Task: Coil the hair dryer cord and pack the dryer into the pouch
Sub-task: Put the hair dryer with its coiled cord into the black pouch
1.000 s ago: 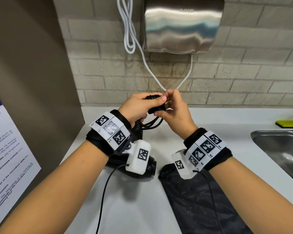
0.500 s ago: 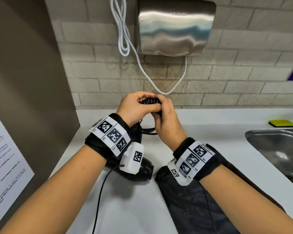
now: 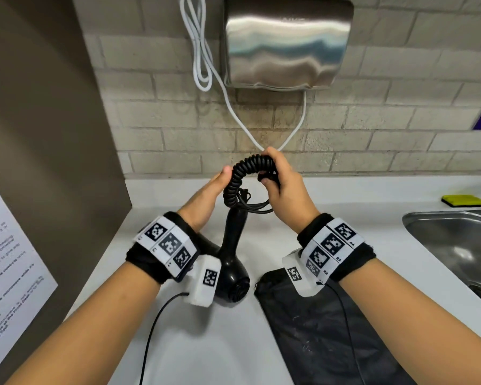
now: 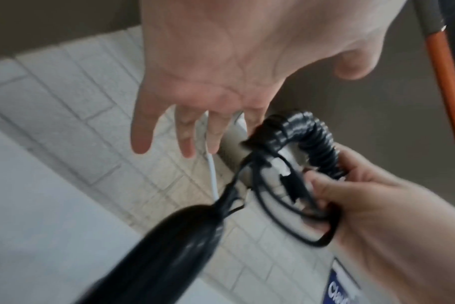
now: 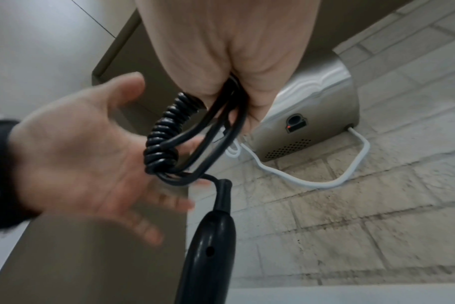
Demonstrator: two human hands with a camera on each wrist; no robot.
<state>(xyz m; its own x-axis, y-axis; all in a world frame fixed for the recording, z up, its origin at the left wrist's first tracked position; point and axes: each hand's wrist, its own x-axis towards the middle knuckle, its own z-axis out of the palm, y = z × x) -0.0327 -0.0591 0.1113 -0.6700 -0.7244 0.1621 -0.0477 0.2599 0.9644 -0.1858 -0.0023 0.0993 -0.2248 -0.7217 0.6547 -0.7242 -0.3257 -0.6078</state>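
The cord (image 3: 243,180) is bunched into a loop above the counter (image 3: 331,207), its spiral section arching over the top and its straight strands gathered beneath. My right hand (image 3: 285,194) grips the bundle at the loop's 3 o'clock side, fingers curled round the strands. My left hand (image 3: 206,198) is spread flat at 9 o'clock, just beside the spiral, fingers straight. The dryer (image 3: 233,259) hangs handle-up from the cord at 6 o'clock, its barrel resting on the counter. The pouch (image 3: 317,329) lies flat at the dryer's 4 o'clock. The sink (image 3: 456,245) sits at 3 o'clock.
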